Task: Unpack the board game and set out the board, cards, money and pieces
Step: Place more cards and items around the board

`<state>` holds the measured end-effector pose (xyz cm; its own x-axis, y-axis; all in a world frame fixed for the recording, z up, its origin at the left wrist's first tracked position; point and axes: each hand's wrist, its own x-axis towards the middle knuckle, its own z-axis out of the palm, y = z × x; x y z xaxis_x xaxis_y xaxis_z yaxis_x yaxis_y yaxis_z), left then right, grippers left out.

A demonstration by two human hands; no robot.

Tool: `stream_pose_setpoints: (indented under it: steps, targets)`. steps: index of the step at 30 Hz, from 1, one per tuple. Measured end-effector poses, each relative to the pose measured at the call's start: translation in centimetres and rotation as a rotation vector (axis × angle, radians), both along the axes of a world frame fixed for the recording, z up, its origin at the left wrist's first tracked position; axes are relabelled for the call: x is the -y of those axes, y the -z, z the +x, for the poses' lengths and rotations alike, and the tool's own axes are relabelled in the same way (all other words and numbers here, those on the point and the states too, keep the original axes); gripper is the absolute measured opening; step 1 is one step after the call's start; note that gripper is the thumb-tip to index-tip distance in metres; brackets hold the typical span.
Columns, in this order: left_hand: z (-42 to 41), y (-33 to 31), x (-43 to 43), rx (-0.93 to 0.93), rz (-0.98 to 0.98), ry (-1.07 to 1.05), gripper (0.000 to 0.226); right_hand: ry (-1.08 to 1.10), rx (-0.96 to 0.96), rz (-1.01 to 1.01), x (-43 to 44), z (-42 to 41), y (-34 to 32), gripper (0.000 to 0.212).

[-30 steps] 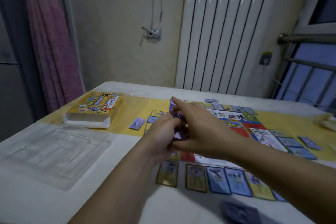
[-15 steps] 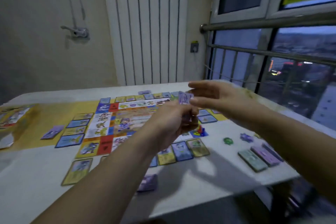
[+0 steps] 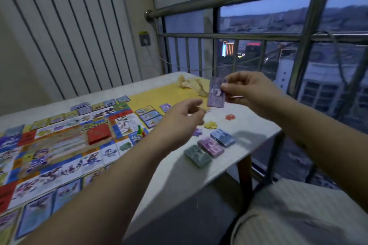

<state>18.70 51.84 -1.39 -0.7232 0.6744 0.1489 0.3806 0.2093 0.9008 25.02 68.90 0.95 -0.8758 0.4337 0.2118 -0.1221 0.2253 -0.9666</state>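
R hand pinches a small purple stack of paper notes by its right edge, held above the far right of the white table. L hand is just left of it, fingers loosely curled, holding nothing. Stack looks light, thin, bendy & prob slippery; grip across short edges w/ thumb on top.

white table, far right corner by the window. on it: yellow mat across the far side; board laid flat at left, cards just beside its edges. near the right edge three money stacks in a row: grey, pink, blue. beyond them small tokens: purple, yellow, red. crumpled wrapper at far corner.
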Motion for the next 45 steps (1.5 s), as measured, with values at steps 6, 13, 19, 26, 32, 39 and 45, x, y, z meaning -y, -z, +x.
stream_pose_setpoints:
  steps: [6, 13, 19, 26, 32, 39, 45]
  targets:
    - [-3.8, 3.4, 1.7, -0.291, -0.236, -0.181, 0.031, -0.034, 0.688, 0.58, -5.9, -1.2, 3.1, 0.003]
    - [-6.6, 3.9, 1.7, -0.459, -0.453, -0.17, 0.029, 0.002, 0.748, 0.897, -6.0, -2.9, 5.0, 0.022]
    - [-7.8, 3.4, 1.0, -0.465, -0.769, 0.011, 0.037, 0.061, 0.685, 1.089, -5.1, -3.1, 5.4, 0.037]
    - [-8.8, 2.7, -0.4, -0.458, -0.943, 0.098, 0.036, -0.304, 0.453, 1.084, 2.5, -5.7, 2.7, 0.028]
    - [-9.5, 2.4, -0.7, -0.423, -1.009, 0.154, 0.038, -0.32, 0.595, 1.339, 4.7, -11.5, 3.2, 0.033]
    - [-10.6, 2.7, -0.7, -0.387, -1.037, 0.195, 0.03, -0.455, 0.82, 1.091, 2.9, -15.4, 4.6, 0.034]
    - [-10.0, 3.0, -0.4, -0.458, -0.921, 0.143, 0.024, -0.409, 0.862, 1.273, 3.9, -15.8, 4.7, 0.045]
